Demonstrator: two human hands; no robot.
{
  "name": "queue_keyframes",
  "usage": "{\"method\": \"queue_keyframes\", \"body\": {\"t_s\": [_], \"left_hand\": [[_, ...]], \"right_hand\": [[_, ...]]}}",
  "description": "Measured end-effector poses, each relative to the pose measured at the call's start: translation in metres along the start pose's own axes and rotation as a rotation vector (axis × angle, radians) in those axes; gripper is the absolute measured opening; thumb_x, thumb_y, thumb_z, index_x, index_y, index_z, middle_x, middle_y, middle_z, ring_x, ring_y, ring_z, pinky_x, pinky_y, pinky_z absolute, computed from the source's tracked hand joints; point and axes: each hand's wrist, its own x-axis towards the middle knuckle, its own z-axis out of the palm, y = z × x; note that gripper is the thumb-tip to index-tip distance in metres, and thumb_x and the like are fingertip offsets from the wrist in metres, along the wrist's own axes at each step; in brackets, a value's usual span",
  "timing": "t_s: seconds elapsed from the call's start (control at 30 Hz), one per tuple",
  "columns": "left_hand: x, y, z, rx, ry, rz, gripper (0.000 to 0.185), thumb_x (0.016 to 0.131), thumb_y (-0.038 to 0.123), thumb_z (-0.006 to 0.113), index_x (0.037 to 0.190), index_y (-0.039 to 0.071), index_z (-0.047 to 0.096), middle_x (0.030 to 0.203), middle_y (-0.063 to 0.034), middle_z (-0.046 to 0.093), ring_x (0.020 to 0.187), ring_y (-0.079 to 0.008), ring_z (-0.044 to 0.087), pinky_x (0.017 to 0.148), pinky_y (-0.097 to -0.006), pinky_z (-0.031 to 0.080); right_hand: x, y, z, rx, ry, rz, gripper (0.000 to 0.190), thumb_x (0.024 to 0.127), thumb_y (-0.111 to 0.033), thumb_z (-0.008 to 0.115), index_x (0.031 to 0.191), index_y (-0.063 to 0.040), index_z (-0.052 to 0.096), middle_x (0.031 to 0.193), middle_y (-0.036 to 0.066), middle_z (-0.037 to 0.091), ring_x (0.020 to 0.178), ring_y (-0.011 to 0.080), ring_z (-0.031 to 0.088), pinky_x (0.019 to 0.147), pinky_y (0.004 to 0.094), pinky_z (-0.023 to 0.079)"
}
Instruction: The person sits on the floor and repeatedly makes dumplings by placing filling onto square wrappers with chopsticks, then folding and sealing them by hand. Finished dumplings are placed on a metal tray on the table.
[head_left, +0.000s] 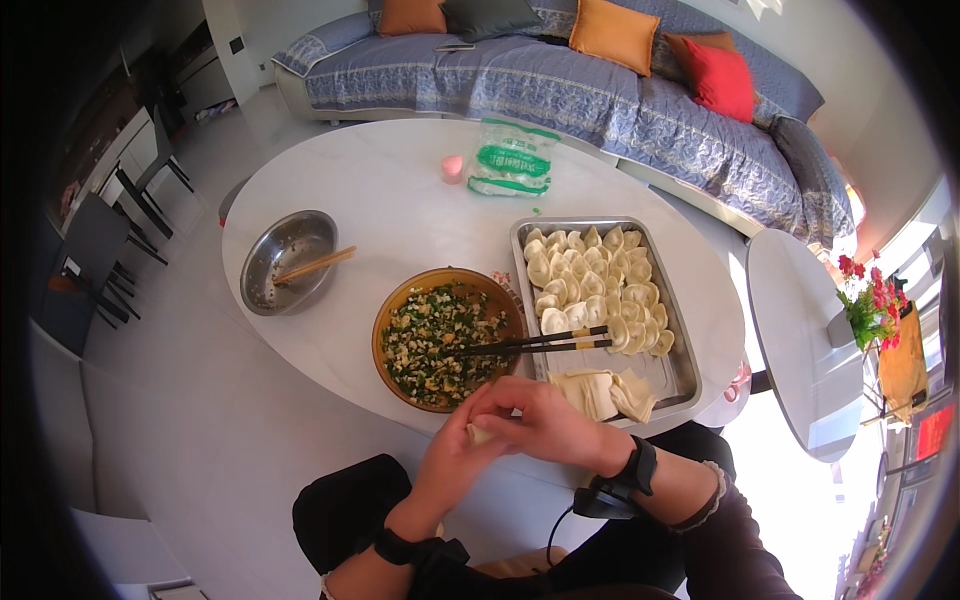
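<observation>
My left hand (466, 442) and my right hand (544, 420) meet at the table's near edge, both closed around a small dumpling (478, 433) of pale dough, mostly hidden by the fingers. Just beyond them stands an amber bowl (385, 304) of chopped green and whitish filling (439, 341). Black chopsticks (555, 343) reach from the filling across to a metal tray (686, 375). Rows of folded dumplings (592, 283) fill the tray's far part, and a stack of dough wrappers (589, 394) lies at its near end, beside my right hand.
A steel bowl (319, 225) with wooden chopsticks (315, 265) stands at the table's left. Farther back are a pink-capped container (451, 168) and a green-printed plastic bag (514, 159). A sofa (525, 82) lies beyond; a small side table (795, 337) with a flowerpot is at right.
</observation>
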Motion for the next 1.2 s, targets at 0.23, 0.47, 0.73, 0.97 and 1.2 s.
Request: {"method": "queue_keyframes", "body": {"t_s": [0.23,0.47,0.73,0.97,1.2], "left_hand": [[0.001,-0.001,-0.001,0.061,-0.083,-0.009,0.061,0.080,-0.005,0.056,0.136,0.000,0.032,0.123,-0.0076,0.049,0.115,-0.0164,0.048,0.097,-0.0296,0.040],[-0.002,0.010,0.005,-0.019,-0.094,0.011,0.061,0.081,-0.005,0.055,0.136,0.000,0.032,0.128,-0.0077,0.044,0.121,-0.0160,0.042,0.099,-0.0297,0.039],[-0.002,0.012,0.005,-0.055,-0.082,-0.028,0.059,0.084,-0.005,0.051,0.138,0.000,0.028,0.130,-0.0095,0.043,0.120,-0.0186,0.045,0.097,-0.0338,0.044],[-0.005,0.013,-0.002,-0.172,0.040,0.049,0.060,0.089,-0.003,0.047,0.142,0.003,0.020,0.128,-0.0155,0.047,0.114,-0.0244,0.052,0.093,-0.0385,0.048],[-0.003,0.012,-0.010,-0.291,0.129,0.153,0.059,0.090,0.000,0.045,0.143,0.005,0.019,0.124,-0.0176,0.051,0.111,-0.0251,0.053,0.094,-0.0406,0.047]], "right_hand": [[0.001,-0.001,0.000,-0.029,-0.038,-0.124,0.012,0.080,-0.007,0.060,0.090,0.000,0.062,0.082,0.012,0.060,0.074,0.0239,0.059,0.065,0.0321,0.047],[-0.001,-0.002,0.002,0.074,-0.026,0.119,0.011,0.082,-0.007,0.058,0.090,0.000,0.061,0.081,0.011,0.059,0.069,0.0196,0.058,0.061,0.0302,0.047],[0.000,0.005,0.004,0.082,0.009,0.044,0.009,0.088,-0.005,0.056,0.093,-0.001,0.062,0.086,0.007,0.059,0.070,0.0125,0.057,0.058,0.0246,0.047],[0.006,0.013,-0.004,0.105,0.178,-0.064,0.013,0.090,-0.008,0.055,0.096,0.000,0.063,0.085,0.007,0.063,0.075,0.0121,0.057,0.068,0.0263,0.047],[0.003,0.006,-0.004,0.271,0.141,0.133,0.013,0.090,-0.010,0.057,0.098,0.000,0.062,0.085,0.001,0.063,0.076,0.0045,0.054,0.068,0.0198,0.045]]}}
